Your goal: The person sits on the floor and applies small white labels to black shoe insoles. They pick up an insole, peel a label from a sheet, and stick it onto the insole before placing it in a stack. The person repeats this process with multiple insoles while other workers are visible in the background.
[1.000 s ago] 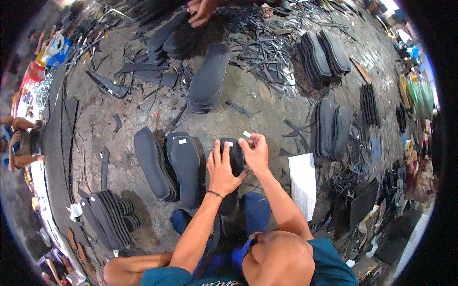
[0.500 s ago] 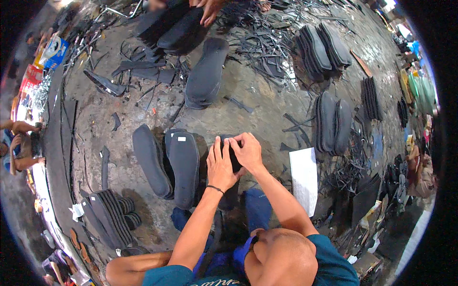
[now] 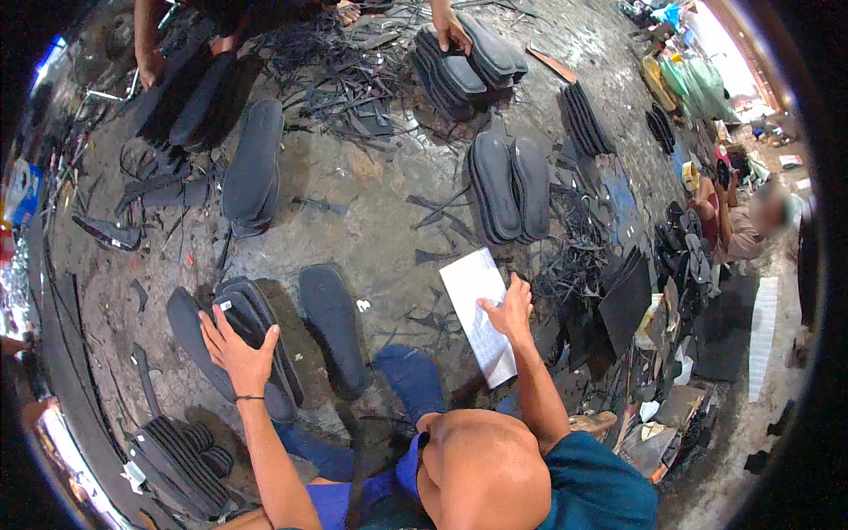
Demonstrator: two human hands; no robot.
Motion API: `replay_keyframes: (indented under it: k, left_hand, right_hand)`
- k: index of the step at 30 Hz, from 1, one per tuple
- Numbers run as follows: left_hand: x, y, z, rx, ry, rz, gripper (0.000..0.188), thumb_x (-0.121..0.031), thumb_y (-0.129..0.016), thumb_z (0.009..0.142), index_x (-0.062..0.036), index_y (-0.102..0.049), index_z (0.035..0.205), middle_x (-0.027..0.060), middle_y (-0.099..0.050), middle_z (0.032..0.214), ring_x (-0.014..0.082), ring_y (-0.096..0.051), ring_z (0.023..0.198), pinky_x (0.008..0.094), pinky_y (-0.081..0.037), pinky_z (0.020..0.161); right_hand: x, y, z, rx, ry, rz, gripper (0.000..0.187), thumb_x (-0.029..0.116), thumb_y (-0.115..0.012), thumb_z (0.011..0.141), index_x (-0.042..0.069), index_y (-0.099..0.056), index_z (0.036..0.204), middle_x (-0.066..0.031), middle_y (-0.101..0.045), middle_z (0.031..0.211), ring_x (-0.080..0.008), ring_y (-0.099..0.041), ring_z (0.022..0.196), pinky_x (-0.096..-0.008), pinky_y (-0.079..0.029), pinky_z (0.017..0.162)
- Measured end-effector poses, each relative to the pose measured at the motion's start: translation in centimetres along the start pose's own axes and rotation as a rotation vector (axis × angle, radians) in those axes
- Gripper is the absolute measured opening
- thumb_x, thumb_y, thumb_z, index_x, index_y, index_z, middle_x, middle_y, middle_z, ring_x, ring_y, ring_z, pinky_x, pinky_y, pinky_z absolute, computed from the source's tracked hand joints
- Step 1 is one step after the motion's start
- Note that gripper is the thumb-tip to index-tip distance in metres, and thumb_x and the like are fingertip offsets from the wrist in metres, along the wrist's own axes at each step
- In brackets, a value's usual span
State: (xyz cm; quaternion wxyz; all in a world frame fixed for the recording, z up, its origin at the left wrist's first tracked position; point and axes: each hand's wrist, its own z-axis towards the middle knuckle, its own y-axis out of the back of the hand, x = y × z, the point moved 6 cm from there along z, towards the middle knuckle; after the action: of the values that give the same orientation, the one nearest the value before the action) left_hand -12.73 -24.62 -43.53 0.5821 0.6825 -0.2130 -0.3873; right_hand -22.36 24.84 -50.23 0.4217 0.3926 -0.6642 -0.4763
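My left hand point(image 3: 237, 353) is spread over the left group of black shoe soles, fingers on a sole point(image 3: 199, 340) and the thumb over the neighbouring stack point(image 3: 276, 340). A small white label shows beside its fingers. Just right of that group, a single black sole point(image 3: 332, 327) lies apart on the floor, untouched. My right hand point(image 3: 512, 311) is over the right edge of a white sheet of paper point(image 3: 473, 296) with writing on it. Its thumb points left across the sheet, and the other fingers are curled at something small and dark that I cannot make out.
Another person's hand point(image 3: 452, 37) touches a sole stack point(image 3: 446, 75) at the top. More soles stand at right point(image 3: 495, 190), far left point(image 3: 252, 168) and lower left point(image 3: 168, 464). Black offcuts point(image 3: 579, 243) litter the floor. My foot in a blue sock point(image 3: 411, 380) is near the lone sole.
My hands have parted from the dark piece between them: the left moved to the left soles, the right to the paper. The view has shifted right. The other person's hand now reaches another stack.
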Motion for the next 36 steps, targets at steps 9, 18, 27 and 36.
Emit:
replay_keyframes:
  k: [9,18,27,36]
  left_hand:
    - [-10.6,-4.5,-8.0,0.402,-0.002,-1.006,0.073,-0.025,-0.073,0.087,0.0012,-0.037,0.145,0.0153,-0.048,0.142,0.0271,-0.046,0.13,0.0382,-0.034,0.109]
    - [-11.1,-9.0,-11.9,0.536,0.735,-1.746,0.027,-0.01,-0.064,0.094,0.0027,-0.06,0.118,0.009,-0.066,0.112,0.0192,-0.065,0.101,0.0331,-0.054,0.086]
    - [-9.8,-9.2,-11.5,0.504,0.559,-1.617,0.029,-0.01,-0.066,0.092,0.0034,-0.06,0.117,0.0088,-0.066,0.11,0.0179,-0.066,0.095,0.0325,-0.055,0.081]
    - [-9.7,-8.6,-10.9,0.376,0.519,-1.476,0.028,-0.01,-0.073,0.087,0.0022,-0.064,0.111,0.0064,-0.068,0.101,0.0142,-0.065,0.086,0.029,-0.054,0.075]
  right_hand:
    - [10.5,6.2,0.4,0.188,0.032,1.334,0.029,0.009,-0.072,0.089,-0.005,-0.062,0.112,-0.0093,-0.069,0.106,-0.0123,-0.063,0.091,-0.0278,-0.051,0.079]
    - [14.9,2.9,-2.8,-0.164,0.12,1.04,0.031,0.014,-0.073,0.089,-0.002,-0.061,0.113,-0.0077,-0.066,0.1,-0.0174,-0.063,0.09,-0.0288,-0.05,0.079]
    - [19.4,2.4,-10.0,0.381,0.617,0.597,0.016,0.013,-0.075,0.084,0.004,-0.07,0.096,-0.0093,-0.066,0.09,-0.022,-0.069,0.073,-0.0312,-0.055,0.065]
    - [19.4,1.6,-10.2,0.32,0.664,0.569,0.016,0.018,-0.075,0.081,0.005,-0.065,0.085,-0.01,-0.064,0.086,-0.0299,-0.064,0.077,-0.0403,-0.052,0.066]
